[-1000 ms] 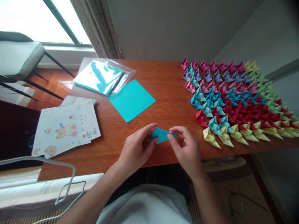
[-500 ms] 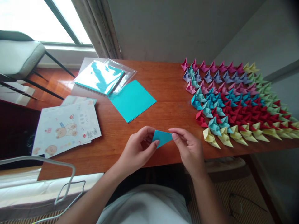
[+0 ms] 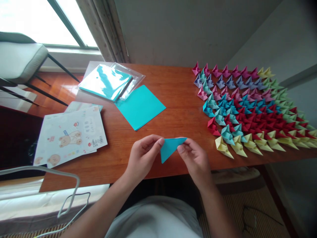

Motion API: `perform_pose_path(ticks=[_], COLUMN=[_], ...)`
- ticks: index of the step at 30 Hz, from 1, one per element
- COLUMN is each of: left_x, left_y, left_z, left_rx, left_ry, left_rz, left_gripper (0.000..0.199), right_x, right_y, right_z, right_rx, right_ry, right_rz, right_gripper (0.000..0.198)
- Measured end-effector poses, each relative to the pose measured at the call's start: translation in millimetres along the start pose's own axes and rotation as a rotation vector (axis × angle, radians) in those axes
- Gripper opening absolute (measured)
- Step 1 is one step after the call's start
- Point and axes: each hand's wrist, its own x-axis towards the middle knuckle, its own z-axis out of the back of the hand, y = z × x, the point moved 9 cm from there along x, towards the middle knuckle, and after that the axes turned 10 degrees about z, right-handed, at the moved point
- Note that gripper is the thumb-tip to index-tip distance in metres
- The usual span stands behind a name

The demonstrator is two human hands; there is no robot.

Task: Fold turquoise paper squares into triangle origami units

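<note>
A small blue folded paper triangle (image 3: 170, 148) is held above the near edge of the table, one corner pointing down. My left hand (image 3: 146, 153) pinches its upper left corner between thumb and fingers. On the other side, my right hand (image 3: 194, 157) grips the right part, thumb in front and fingers behind. Beyond the hands lies a small stack of square turquoise paper sheets (image 3: 141, 107) on the wooden table. Rows of folded paper pieces in several colours stand to the right, the yellow ones (image 3: 223, 146) nearest my right hand.
A clear plastic packet of turquoise paper (image 3: 105, 82) lies at the back left. Printed cards with bear drawings (image 3: 74, 132) rest at the left edge. A white cable (image 3: 74, 178) loops at the lower left, and a chair (image 3: 22, 58) stands by the window.
The paper triangle has turned, and more of its face shows, with a corner now pointing down. My left hand has shifted its pinch to the upper corner; my right hand has moved slightly left.
</note>
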Motion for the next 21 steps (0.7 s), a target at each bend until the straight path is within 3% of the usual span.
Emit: perform_pose_path(ticks=[4, 9, 12, 17, 21], left_x=[-0.5, -1.2, -3.2, -4.2, -3.3], left_y=[-0.4, -1.5, -4.0, -1.9, 1.8], left_z=[2.6, -11.6, -17.0, -13.2, -5.2], left_rx=[-0.004, 0.127, 0.213, 0.162, 0.104], left_ry=[-0.024, 0.115, 0.166, 0.143, 0.072], left_rz=[-0.014, -0.04, -0.069, -0.058, -0.036], left_gripper=[0.023, 0.022, 0.023, 0.024, 0.026], right_x=[1.4, 0.8, -1.5, -1.7, 0.6], right_y=[1.0, 2.3, 1.3, 5.1, 6.0], right_z=[-5.6, 13.6, 19.0, 18.0, 3.0], right_rx=[-0.1, -0.195, -0.242, -0.299, -0.249], right_ry=[0.059, -0.136, -0.18, -0.161, -0.012], right_rz=[0.022, 0.06, 0.073, 0.115, 0.114], right_gripper=[0.018, 0.021, 0.023, 0.021, 0.017])
